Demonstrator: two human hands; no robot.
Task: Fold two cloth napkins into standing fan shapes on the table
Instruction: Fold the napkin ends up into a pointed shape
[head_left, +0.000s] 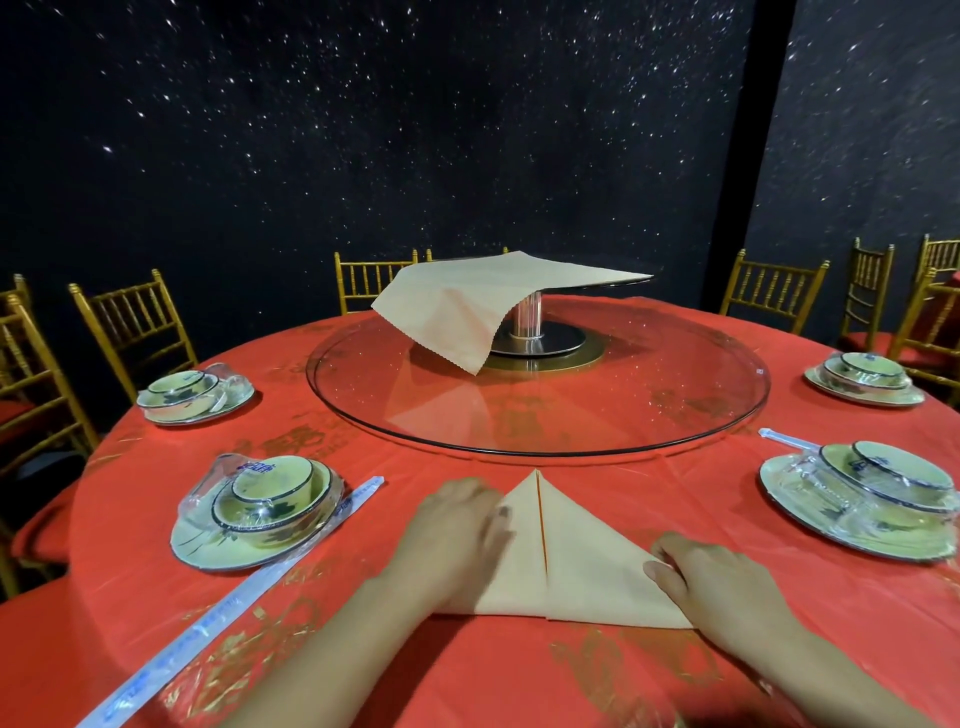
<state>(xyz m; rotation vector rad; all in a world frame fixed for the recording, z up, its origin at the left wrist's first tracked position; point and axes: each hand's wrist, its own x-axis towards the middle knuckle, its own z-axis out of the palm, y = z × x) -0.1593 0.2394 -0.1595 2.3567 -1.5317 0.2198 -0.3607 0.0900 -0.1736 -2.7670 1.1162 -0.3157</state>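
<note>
Head view.

- Round table, glossy red cloth with gold print (519, 675).
- Napkins: two, both beige woven cloth.
  - First, the folded beige napkin (587, 571). It lies flat at the near edge as a triangle, apex pointing to the table centre. Two flaps meet along a straight middle seam, and the base runs along the near edge.
  - Second, the unfolded beige napkin (467, 296). It is draped over a small raised platter on a shiny steel post (527, 317) at the table centre. One corner hangs down, and its edge is cut in zigzag.
- Left hand (457, 525): blurred, palm down on the left flap, fingers fairly straight, gripping nothing.
- Right hand (717, 577): on the right flap's sloping edge, knuckles up, fingers bent, thumb tip on the cloth. Cannot tell whether it pinches the fold or only presses.
- Large clear glass turntable (675, 395): a thin-rimmed disc on the middle of the table.
- Place settings: four, each a pale green plate, bowl and cup sealed in clear plastic.
  - Near left (254, 519)
  - Far left (195, 395)
  - Near right (857, 504)
  - Far right (865, 376)
- Long plastic-sleeved chopstick packs: two.
  - One beside the near-left setting (234, 597)
  - One beside the near-right setting (789, 441)
- Gold slatted chairs (774, 286) ring the far edge.
- Black speckled wall (363, 130) behind.
</note>
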